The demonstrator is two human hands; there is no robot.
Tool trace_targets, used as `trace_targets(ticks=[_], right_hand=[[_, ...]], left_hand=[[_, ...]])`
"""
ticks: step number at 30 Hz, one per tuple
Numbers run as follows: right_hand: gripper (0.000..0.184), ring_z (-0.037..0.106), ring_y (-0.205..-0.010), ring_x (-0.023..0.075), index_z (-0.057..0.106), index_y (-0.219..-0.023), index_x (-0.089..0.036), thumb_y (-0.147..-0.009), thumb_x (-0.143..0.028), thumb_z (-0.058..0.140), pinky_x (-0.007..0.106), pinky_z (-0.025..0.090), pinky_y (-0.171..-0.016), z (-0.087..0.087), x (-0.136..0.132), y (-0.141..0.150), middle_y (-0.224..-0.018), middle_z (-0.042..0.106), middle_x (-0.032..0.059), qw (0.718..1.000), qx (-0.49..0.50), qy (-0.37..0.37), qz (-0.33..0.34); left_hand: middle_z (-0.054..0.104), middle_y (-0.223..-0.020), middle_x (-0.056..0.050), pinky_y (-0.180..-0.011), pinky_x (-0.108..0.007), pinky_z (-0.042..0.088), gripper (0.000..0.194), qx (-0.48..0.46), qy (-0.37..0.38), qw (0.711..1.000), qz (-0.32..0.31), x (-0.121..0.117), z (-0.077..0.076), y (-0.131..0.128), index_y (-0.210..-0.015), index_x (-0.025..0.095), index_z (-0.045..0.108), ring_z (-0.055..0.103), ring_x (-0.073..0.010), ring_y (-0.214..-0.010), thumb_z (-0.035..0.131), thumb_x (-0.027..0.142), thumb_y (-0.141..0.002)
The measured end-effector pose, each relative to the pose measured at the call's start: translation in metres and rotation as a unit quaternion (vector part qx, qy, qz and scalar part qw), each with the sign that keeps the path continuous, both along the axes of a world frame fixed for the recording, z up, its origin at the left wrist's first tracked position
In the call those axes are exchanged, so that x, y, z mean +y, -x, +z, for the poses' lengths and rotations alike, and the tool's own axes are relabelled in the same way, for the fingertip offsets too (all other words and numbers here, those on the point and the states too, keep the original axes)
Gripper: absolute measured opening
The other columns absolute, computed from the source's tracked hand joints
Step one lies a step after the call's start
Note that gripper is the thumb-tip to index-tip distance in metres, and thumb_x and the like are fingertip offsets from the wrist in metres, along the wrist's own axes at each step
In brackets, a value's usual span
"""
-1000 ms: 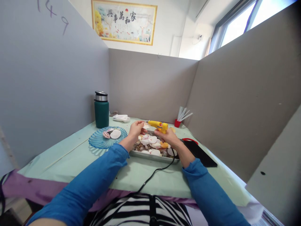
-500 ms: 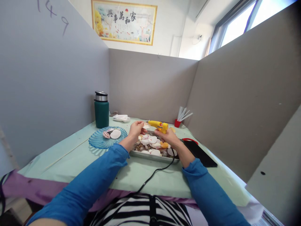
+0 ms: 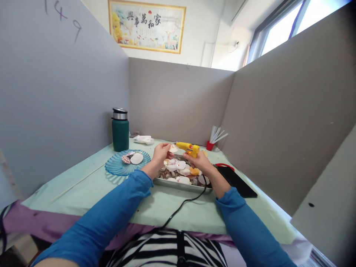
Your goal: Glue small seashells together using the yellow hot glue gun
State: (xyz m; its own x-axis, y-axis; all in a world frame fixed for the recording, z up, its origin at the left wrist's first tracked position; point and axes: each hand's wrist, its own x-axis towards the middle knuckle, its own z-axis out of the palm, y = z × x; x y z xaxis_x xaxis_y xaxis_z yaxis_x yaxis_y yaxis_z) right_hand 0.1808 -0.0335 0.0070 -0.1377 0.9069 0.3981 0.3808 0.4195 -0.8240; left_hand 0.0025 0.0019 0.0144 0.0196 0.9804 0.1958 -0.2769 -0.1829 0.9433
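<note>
My left hand (image 3: 161, 155) pinches a pale seashell (image 3: 174, 148) above a metal tray (image 3: 180, 185). Wrapped round the handle of a yellow hot glue gun (image 3: 187, 148) is my right hand (image 3: 199, 161); the gun's dark nozzle points left, close to the shell. Whether nozzle and shell touch, I cannot tell. Beneath both hands the tray holds many white, orange and brownish shells (image 3: 183, 171). A black cord (image 3: 183, 203) runs from the gun down over the table's front edge.
A blue glass plate (image 3: 111, 165) with several shells lies left, a green bottle (image 3: 120, 134) behind it. At the right are a red cup (image 3: 210, 146) of glue sticks, a red-handled tool (image 3: 226, 165) and a black flat slab (image 3: 239, 182). Grey partitions (image 3: 178, 100) enclose the table.
The glue gun has shifted very slightly to the right relative to the shell. Both hands keep their holds and almost the same place.
</note>
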Motion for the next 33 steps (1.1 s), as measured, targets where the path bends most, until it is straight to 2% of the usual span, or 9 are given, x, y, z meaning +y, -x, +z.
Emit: trace_targets(ticks=[7,16,33], right_hand=[[0.036,0.040,-0.042,0.0094,0.059,-0.076,-0.016,-0.073,-0.051,0.063,0.023,0.032,-0.041,0.0004,-0.0014,0.0007,-0.047,0.045,-0.0031,1.000,-0.001,-0.001,0.004],[0.038,0.045,-0.047,0.0114,0.062,-0.077,-0.015,-0.073,-0.053,0.063,0.024,0.036,-0.045,0.0014,-0.0007,0.0002,-0.050,0.048,-0.0015,0.999,-0.030,-0.015,-0.009],[0.037,0.043,-0.047,0.0104,0.060,-0.076,-0.016,-0.072,-0.052,0.064,0.022,0.035,-0.044,0.0010,-0.0025,0.0013,-0.050,0.047,-0.0028,1.000,-0.028,0.002,0.007]], left_hand=[[0.054,-0.052,0.002,-0.040,-0.017,0.041,0.010,-0.012,-0.001,1.000,0.000,0.0005,-0.0002,0.0009,-0.093,0.010,0.052,0.053,-0.0085,-0.040,0.051,0.017,-0.086],[0.055,-0.047,0.001,-0.040,-0.017,0.041,0.020,0.014,0.002,1.000,-0.006,0.0022,-0.0010,0.0007,-0.102,0.009,0.053,0.053,-0.0099,-0.038,0.052,0.020,-0.086],[0.055,-0.047,0.002,-0.040,-0.017,0.041,0.011,0.015,0.001,1.000,-0.010,-0.0002,0.0011,0.0001,-0.096,0.010,0.051,0.052,-0.0089,-0.037,0.049,0.017,-0.087]])
